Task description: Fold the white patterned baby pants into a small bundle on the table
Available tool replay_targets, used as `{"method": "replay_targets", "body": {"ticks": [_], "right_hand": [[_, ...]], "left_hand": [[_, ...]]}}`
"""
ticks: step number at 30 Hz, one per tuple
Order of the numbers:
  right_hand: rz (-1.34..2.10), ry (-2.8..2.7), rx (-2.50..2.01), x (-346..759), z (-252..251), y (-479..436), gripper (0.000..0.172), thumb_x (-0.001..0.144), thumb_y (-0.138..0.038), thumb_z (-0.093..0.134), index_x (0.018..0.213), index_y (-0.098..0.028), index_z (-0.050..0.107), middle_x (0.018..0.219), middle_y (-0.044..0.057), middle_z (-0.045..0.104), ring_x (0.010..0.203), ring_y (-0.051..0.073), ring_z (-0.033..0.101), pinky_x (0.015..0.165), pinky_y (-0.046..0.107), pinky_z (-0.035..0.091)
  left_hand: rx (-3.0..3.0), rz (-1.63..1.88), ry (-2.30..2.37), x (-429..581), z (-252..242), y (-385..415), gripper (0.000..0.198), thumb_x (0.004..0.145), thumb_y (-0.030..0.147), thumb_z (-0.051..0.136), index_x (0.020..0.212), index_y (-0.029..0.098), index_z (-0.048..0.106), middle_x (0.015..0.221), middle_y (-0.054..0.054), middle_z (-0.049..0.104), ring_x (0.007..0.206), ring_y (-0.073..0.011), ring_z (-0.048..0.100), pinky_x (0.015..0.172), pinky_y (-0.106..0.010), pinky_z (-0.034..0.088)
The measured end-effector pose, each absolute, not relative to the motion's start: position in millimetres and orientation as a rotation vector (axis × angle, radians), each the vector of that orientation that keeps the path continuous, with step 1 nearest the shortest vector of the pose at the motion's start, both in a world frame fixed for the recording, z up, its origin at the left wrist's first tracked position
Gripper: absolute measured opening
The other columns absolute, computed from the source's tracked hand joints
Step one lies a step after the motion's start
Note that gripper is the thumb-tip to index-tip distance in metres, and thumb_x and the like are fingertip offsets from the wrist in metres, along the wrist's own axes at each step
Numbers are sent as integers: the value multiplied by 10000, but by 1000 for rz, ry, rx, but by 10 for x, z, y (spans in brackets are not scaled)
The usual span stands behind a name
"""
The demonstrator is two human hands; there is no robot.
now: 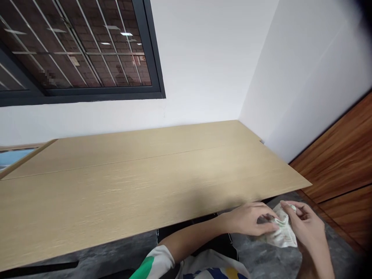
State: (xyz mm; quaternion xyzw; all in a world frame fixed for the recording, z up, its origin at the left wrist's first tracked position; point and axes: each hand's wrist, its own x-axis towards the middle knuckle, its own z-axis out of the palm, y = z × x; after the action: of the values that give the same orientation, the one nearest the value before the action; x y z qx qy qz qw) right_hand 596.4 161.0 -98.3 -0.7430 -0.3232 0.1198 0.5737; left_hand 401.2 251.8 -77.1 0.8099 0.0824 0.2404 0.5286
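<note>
A crumpled whitish cloth [283, 234] with faint green marks hangs between my hands, just off the front edge of the wooden tabletop [162, 182] at the lower right. My left hand [252, 219] reaches across from the left and pinches the cloth's left side between thumb and fingers. On the other side, my right hand [309, 224] has its thumb and fingers closed on the upper right part. The lower end of the cloth dangles loosely. Some fingertips of both hands are hidden behind its folds.
A seam runs along the light tabletop, which meets the white wall [203, 58] below a barred, dark-framed window [158, 69]. Reddish-brown wood panels [343, 155] stand at the right. Something blue [14, 157] shows at the far left. Grey floor [122, 248] lies below.
</note>
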Motion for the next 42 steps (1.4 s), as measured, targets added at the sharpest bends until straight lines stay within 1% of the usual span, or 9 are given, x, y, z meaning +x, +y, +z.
{"method": "replay_targets", "body": {"ticks": [5,9,12,17,23,30,34,38,42], "right_hand": [[498,-702,-1620,5700,-787,1633,531,744,-597,815,1113,-232,702,938,90,778,706,243,729,530,293,575],[509,-946,-1542,5449,-674,1745,563,767,-614,785,1170,-228,712,1160,127,760,999,297,749,758,346,643],[468,-1051,-1481,5292,-645,1814,583,777,-594,792,1233,-251,673,1241,121,734,1103,301,725,868,384,639],[501,-1151,-1414,5132,-637,1891,449,885,-550,721,1212,-244,691,1158,110,746,1013,270,730,861,370,625],[314,-1326,-1284,5201,-492,2106,247,954,-431,678,1115,-254,742,1137,95,707,1077,269,673,892,368,571],[316,-1512,-1274,5242,-225,2503,282,929,-420,731,1164,-265,741,1038,67,740,860,234,685,749,355,568],[389,-1671,-1257,5125,-79,2927,308,976,-480,651,1165,-253,739,970,61,741,772,214,659,668,341,551],[432,-1825,-1232,4978,-74,3495,304,1016,-472,580,1168,-251,723,984,47,740,813,201,653,726,327,541],[432,-1941,-1192,4823,-316,4150,240,1021,-378,554,1131,-232,709,1054,59,729,894,213,655,822,346,531]], "left_hand": [[1939,559,395,3923,-644,2534,366,990,403,569,1284,229,701,1142,-57,766,1007,-169,707,929,-269,533],[1838,674,434,3849,-595,2626,370,1007,428,554,1235,186,715,1157,-89,764,1017,-193,708,937,-302,533],[1697,775,448,3752,-545,2723,398,1012,455,549,1205,152,720,1186,-124,756,1077,-219,711,965,-324,540],[1623,889,495,3415,-332,2884,426,1027,491,527,1198,154,722,1164,-124,760,1045,-208,718,920,-309,555],[1815,1117,652,2706,-38,3166,351,1040,446,525,1119,196,759,1117,-91,757,1050,-209,690,951,-329,535],[2006,1377,862,1924,214,3364,220,1004,355,625,1115,267,793,1025,-56,655,994,-170,628,903,-301,518],[2055,1473,1005,1697,253,3514,195,967,340,682,1113,276,795,961,-32,675,891,-146,622,840,-279,522],[2071,1494,1227,1491,144,3814,195,943,370,699,1063,249,796,938,-30,725,849,-152,628,817,-278,525],[2034,1364,1458,1302,-174,4242,224,956,393,640,1005,226,782,1000,-39,763,882,-172,660,796,-277,519]]}}
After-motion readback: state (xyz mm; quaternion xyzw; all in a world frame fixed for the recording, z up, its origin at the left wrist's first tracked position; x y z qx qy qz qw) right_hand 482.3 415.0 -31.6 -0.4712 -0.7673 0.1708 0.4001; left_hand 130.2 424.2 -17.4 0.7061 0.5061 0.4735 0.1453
